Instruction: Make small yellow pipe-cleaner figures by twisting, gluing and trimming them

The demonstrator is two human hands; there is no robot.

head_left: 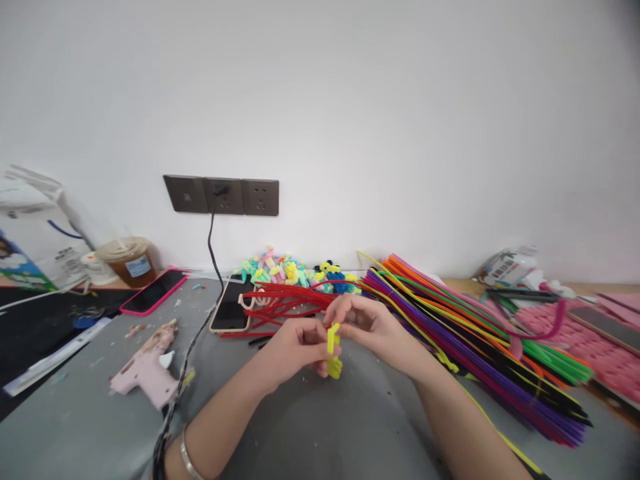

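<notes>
Between my two hands, above the grey mat, is a small bent yellow pipe cleaner piece [334, 367]. My left hand [299, 345] pinches it from the left with thumb and fingers. From the right, my right hand [370, 328] closes its thumb and forefinger on the upper end of the same piece. A speck of red shows at its top, by the fingertips. Just behind the hands lie loose red pipe cleaners [280, 297]. A thick bundle of coloured pipe cleaners [465, 333] lies right of my right hand.
A pink glue gun [150, 373] with a black cord [193, 340] lies at the left. Two phones, one pink-edged [154, 293] and one pale-edged [233, 305], lie behind it. A pile of small pastel pieces [285, 270] sits by the wall. A drink cup [129, 261] stands back left.
</notes>
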